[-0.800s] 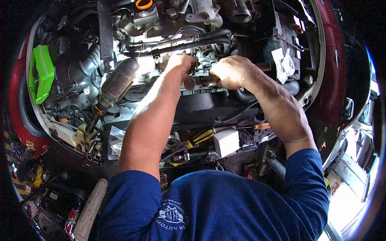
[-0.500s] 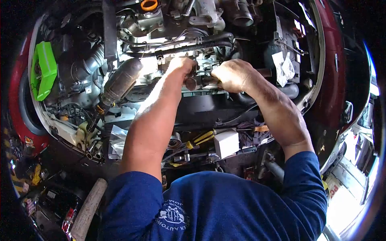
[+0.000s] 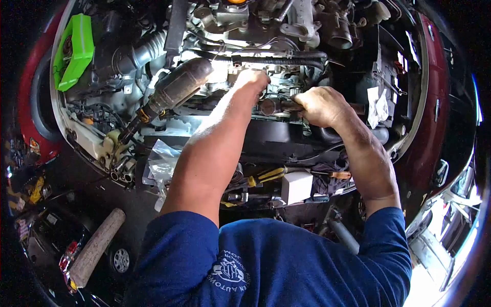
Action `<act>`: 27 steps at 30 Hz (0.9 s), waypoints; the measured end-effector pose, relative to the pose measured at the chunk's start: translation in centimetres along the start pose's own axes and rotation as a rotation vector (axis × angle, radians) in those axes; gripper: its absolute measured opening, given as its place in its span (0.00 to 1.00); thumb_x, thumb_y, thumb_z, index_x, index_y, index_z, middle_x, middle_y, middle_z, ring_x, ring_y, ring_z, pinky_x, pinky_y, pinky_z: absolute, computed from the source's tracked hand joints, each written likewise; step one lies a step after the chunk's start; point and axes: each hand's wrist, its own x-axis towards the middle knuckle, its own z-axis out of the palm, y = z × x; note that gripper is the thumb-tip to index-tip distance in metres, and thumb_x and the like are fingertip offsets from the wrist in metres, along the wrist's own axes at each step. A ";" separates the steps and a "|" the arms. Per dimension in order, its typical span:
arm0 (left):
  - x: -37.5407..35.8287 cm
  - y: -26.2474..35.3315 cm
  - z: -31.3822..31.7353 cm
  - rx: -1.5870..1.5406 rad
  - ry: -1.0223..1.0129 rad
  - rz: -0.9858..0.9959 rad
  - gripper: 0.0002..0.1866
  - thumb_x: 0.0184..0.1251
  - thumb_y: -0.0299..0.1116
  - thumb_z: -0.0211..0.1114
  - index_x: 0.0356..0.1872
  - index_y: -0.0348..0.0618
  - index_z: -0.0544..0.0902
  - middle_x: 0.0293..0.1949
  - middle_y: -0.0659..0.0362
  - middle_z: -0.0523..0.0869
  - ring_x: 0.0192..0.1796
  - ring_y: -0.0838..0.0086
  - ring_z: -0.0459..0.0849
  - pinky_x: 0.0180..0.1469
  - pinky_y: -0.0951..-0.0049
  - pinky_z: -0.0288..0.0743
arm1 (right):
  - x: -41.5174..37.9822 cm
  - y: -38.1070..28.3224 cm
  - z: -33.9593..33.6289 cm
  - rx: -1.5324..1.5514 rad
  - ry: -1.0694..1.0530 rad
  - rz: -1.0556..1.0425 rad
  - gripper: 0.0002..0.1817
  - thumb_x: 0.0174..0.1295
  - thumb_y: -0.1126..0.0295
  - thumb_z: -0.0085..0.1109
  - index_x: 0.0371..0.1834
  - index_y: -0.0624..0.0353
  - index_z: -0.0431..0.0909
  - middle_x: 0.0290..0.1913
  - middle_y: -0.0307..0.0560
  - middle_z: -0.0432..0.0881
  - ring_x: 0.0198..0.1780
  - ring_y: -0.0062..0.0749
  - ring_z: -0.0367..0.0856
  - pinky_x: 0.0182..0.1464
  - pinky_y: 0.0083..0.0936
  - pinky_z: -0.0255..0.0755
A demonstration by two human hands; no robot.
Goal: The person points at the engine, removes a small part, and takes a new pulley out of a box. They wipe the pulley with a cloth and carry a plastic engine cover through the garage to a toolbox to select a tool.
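Over the lit engine (image 3: 286, 79), my right hand (image 3: 321, 106) is wrapped around the handle of what looks like a hammer (image 3: 268, 106). Its rounded brown head points left, just below my left hand, and the handle's end shows right of my fist. My left hand (image 3: 253, 81) is closed and reaches down among the engine parts, below a black corrugated hose (image 3: 276, 60). Its fingertips and whatever they grip are hidden. A work light (image 3: 179, 84) lies to the left of my left forearm, with bright light falling around both hands.
A green open box (image 3: 76, 53) sits at the bay's left edge. Along the front lie a plastic bag (image 3: 163, 163), a yellow-black screwdriver (image 3: 268, 175), a white box (image 3: 296, 187) and an orange-handled tool (image 3: 340, 175). Crumpled white paper (image 3: 377, 106) rests at right.
The view has shifted, so the scene sits further right and slightly higher or lower in places. My right hand still grips the hammer, and my left hand remains closed in the engine.
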 end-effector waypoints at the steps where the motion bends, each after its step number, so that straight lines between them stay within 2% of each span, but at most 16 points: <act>1: -0.8 1.0 -0.5 -0.004 0.006 -0.001 0.14 0.54 0.36 0.59 0.38 0.38 0.84 0.40 0.47 0.85 0.41 0.61 0.82 0.44 0.65 0.73 | 0.1 0.0 -0.1 -0.004 0.000 -0.006 0.13 0.55 0.71 0.52 0.43 0.51 0.79 0.43 0.51 0.83 0.49 0.45 0.81 0.50 0.40 0.75; 3: -2.3 2.3 -1.0 0.265 -0.062 0.073 0.14 0.52 0.33 0.58 0.38 0.39 0.84 0.41 0.47 0.85 0.43 0.62 0.84 0.46 0.67 0.75 | 0.0 -0.1 -0.1 -0.017 -0.026 0.016 0.13 0.55 0.71 0.52 0.44 0.51 0.79 0.43 0.51 0.83 0.49 0.44 0.81 0.50 0.40 0.75; 4: -2.4 2.8 -1.0 0.386 -0.070 -0.045 0.15 0.51 0.30 0.57 0.39 0.41 0.85 0.43 0.47 0.85 0.44 0.62 0.85 0.48 0.68 0.76 | 0.0 -0.1 -0.1 -0.020 -0.027 0.014 0.13 0.55 0.71 0.52 0.44 0.51 0.79 0.43 0.51 0.83 0.49 0.44 0.81 0.50 0.40 0.75; 7: -3.1 2.3 -1.4 0.878 -0.165 0.257 0.18 0.54 0.33 0.58 0.48 0.45 0.82 0.44 0.44 0.84 0.46 0.54 0.84 0.50 0.60 0.75 | -0.6 -0.3 -0.1 -0.004 -0.025 0.021 0.13 0.56 0.71 0.52 0.45 0.51 0.78 0.43 0.51 0.83 0.49 0.45 0.81 0.50 0.39 0.75; 9: -3.9 1.7 -2.4 0.901 -0.219 0.426 0.20 0.63 0.36 0.53 0.56 0.48 0.77 0.44 0.44 0.84 0.47 0.52 0.83 0.51 0.58 0.74 | -1.5 -0.7 -0.1 -0.001 0.030 0.023 0.13 0.57 0.71 0.52 0.45 0.51 0.78 0.42 0.51 0.83 0.48 0.45 0.82 0.50 0.40 0.75; 10: -3.7 0.7 -3.0 1.032 -0.238 0.491 0.23 0.70 0.35 0.44 0.65 0.52 0.69 0.46 0.45 0.83 0.47 0.50 0.83 0.51 0.55 0.74 | -2.0 -0.5 0.2 -0.008 0.060 0.007 0.13 0.58 0.71 0.52 0.46 0.50 0.77 0.41 0.51 0.83 0.45 0.45 0.82 0.47 0.40 0.75; 11: -3.2 0.2 -2.8 1.044 -0.251 0.506 0.23 0.70 0.35 0.44 0.65 0.52 0.69 0.46 0.45 0.83 0.47 0.50 0.83 0.51 0.55 0.74 | -2.5 -0.2 0.4 0.006 0.067 0.024 0.13 0.58 0.71 0.52 0.46 0.50 0.77 0.41 0.51 0.83 0.45 0.45 0.82 0.47 0.40 0.75; 13: -3.1 0.7 -2.3 1.023 -0.126 0.114 0.27 0.70 0.32 0.41 0.72 0.56 0.58 0.47 0.43 0.82 0.46 0.49 0.83 0.49 0.53 0.74 | -3.7 0.6 1.1 0.085 0.146 0.002 0.14 0.52 0.68 0.56 0.44 0.52 0.77 0.33 0.52 0.83 0.41 0.46 0.82 0.45 0.40 0.74; 14: -4.0 0.6 -3.0 1.230 -0.232 0.457 0.32 0.69 0.32 0.44 0.74 0.57 0.47 0.47 0.41 0.82 0.44 0.51 0.84 0.48 0.53 0.75 | -4.6 0.9 1.2 0.090 0.151 0.019 0.17 0.51 0.71 0.57 0.47 0.50 0.78 0.32 0.51 0.82 0.40 0.46 0.83 0.42 0.40 0.74; 18: -5.2 2.0 -1.0 1.319 -0.226 0.400 0.37 0.66 0.29 0.45 0.74 0.53 0.41 0.44 0.41 0.83 0.42 0.51 0.85 0.46 0.53 0.76 | -8.5 2.1 2.6 0.220 0.337 0.016 0.18 0.52 0.73 0.53 0.49 0.53 0.77 0.36 0.52 0.83 0.40 0.49 0.83 0.42 0.42 0.75; 21: -4.4 0.8 0.5 1.364 -0.268 0.333 0.40 0.63 0.29 0.47 0.74 0.56 0.38 0.44 0.41 0.83 0.42 0.52 0.85 0.45 0.57 0.77 | -11.7 2.4 3.7 0.326 0.316 0.106 0.18 0.55 0.71 0.53 0.50 0.48 0.77 0.36 0.55 0.82 0.42 0.50 0.82 0.41 0.45 0.74; 22: -1.1 -3.4 1.9 1.351 -0.264 0.403 0.24 0.63 0.30 0.48 0.61 0.43 0.59 0.43 0.41 0.83 0.43 0.50 0.84 0.52 0.52 0.72 | -12.6 2.6 4.4 0.370 0.363 0.117 0.17 0.57 0.67 0.53 0.51 0.46 0.77 0.36 0.55 0.82 0.43 0.51 0.81 0.41 0.44 0.74; 23: 1.1 -5.2 3.0 1.336 -0.260 0.472 0.20 0.62 0.32 0.48 0.49 0.31 0.79 0.42 0.42 0.83 0.44 0.48 0.82 0.59 0.47 0.66 | -13.5 2.8 5.2 0.385 0.372 0.126 0.17 0.57 0.67 0.53 0.51 0.46 0.77 0.36 0.55 0.82 0.43 0.51 0.81 0.41 0.44 0.74; 24: 1.5 -3.7 4.3 1.943 -0.436 0.630 0.18 0.61 0.35 0.48 0.26 0.38 0.86 0.35 0.44 0.85 0.42 0.49 0.83 0.62 0.43 0.60 | -14.4 3.1 6.1 0.428 0.463 0.114 0.18 0.54 0.67 0.59 0.51 0.49 0.77 0.37 0.53 0.83 0.40 0.49 0.82 0.39 0.41 0.75; 25: 0.3 -2.3 5.4 1.956 -0.439 0.638 0.18 0.61 0.35 0.48 0.26 0.38 0.86 0.35 0.44 0.85 0.42 0.49 0.83 0.62 0.43 0.60 | -15.3 3.3 6.9 0.469 0.554 0.101 0.21 0.51 0.67 0.64 0.51 0.52 0.77 0.37 0.51 0.83 0.38 0.48 0.83 0.38 0.38 0.76; 27: -3.4 1.5 7.5 2.115 -0.471 0.856 0.18 0.61 0.36 0.50 0.24 0.42 0.88 0.29 0.46 0.86 0.39 0.49 0.83 0.63 0.43 0.58 | -17.1 3.3 8.2 0.551 0.632 0.120 0.21 0.51 0.68 0.65 0.51 0.55 0.78 0.38 0.52 0.83 0.40 0.48 0.83 0.39 0.36 0.76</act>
